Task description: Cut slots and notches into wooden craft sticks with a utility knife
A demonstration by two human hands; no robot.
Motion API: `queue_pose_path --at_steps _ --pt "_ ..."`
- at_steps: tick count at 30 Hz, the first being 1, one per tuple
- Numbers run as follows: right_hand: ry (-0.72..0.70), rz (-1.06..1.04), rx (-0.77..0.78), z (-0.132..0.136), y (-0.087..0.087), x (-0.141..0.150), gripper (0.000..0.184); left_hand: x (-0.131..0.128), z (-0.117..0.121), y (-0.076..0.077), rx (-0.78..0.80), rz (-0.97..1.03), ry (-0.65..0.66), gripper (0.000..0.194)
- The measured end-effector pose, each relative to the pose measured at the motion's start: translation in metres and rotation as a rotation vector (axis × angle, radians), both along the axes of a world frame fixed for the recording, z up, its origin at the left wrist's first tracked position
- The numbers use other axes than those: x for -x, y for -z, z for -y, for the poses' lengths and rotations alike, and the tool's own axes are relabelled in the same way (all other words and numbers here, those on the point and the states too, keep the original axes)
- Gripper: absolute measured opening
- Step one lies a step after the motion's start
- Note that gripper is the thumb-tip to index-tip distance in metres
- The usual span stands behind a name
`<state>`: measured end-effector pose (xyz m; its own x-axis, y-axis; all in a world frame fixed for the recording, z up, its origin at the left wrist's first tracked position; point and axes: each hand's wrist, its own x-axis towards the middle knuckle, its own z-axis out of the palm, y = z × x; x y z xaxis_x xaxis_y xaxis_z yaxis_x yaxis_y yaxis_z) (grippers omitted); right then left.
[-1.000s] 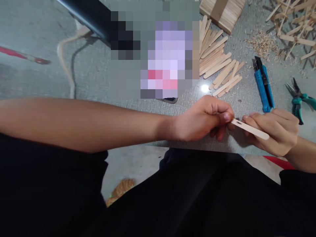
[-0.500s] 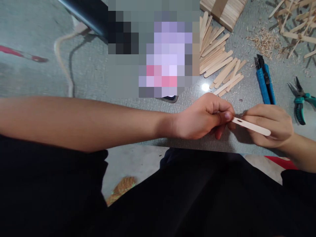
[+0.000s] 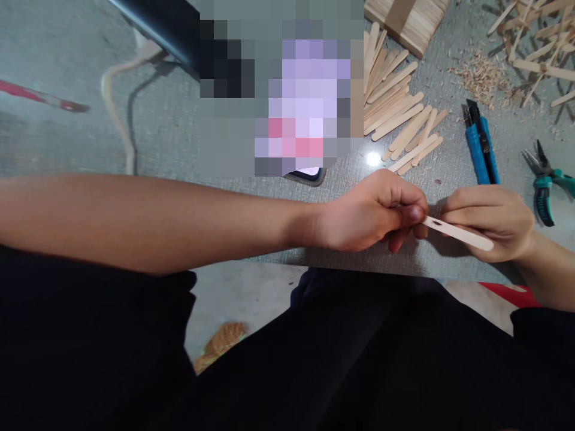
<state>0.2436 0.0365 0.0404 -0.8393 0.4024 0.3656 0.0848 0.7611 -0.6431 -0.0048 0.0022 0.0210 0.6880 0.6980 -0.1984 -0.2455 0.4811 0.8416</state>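
Note:
A pale wooden craft stick with a small dark slot through it is pinched at its left end between the thumb and forefinger of my left hand. The stick slants down to the right and passes in front of my right hand. My right hand is closed, its fingers curled together just behind the stick. Whatever its fingertips grip, if anything, is hidden. Both hands are over the near edge of the grey table.
Loose craft sticks lie beyond my hands, near a bundle of sticks. To the right are a blue utility knife, green-handled pliers, shavings and a stick framework. A phone, partly blurred out, and a cable lie leftward.
My right hand has shifted up very slightly beside the stick. My left hand keeps its pinch, and the stick stays in almost the same place.

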Motion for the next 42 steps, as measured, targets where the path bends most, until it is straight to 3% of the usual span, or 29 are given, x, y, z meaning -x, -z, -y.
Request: queue_pose_path --at_steps 6,12,21,30,38,42 --pt "-0.031 -0.016 0.043 -0.002 0.001 0.000 0.021 0.000 0.000 0.001 -0.062 -0.030 0.007 0.032" --pt "0.018 -0.029 -0.124 -0.003 0.006 -0.002 0.012 0.000 0.001 0.004 -0.026 0.003 -0.003 0.032" --pt "0.054 -0.065 -0.218 -0.003 0.011 -0.002 0.014 -0.002 -0.002 0.001 0.012 0.027 -0.005 0.038" --pt "0.149 -0.016 -0.554 0.003 0.008 -0.008 0.012 0.001 0.002 0.009 -0.042 0.034 0.033 0.037" --pt "0.163 0.088 -0.778 0.011 -0.008 -0.009 0.011 0.001 0.003 0.006 -0.080 0.000 0.018 0.041" --pt "0.165 0.079 -0.774 0.006 -0.007 -0.010 0.008 0.000 0.005 0.008 -0.066 -0.007 -0.033 0.039"
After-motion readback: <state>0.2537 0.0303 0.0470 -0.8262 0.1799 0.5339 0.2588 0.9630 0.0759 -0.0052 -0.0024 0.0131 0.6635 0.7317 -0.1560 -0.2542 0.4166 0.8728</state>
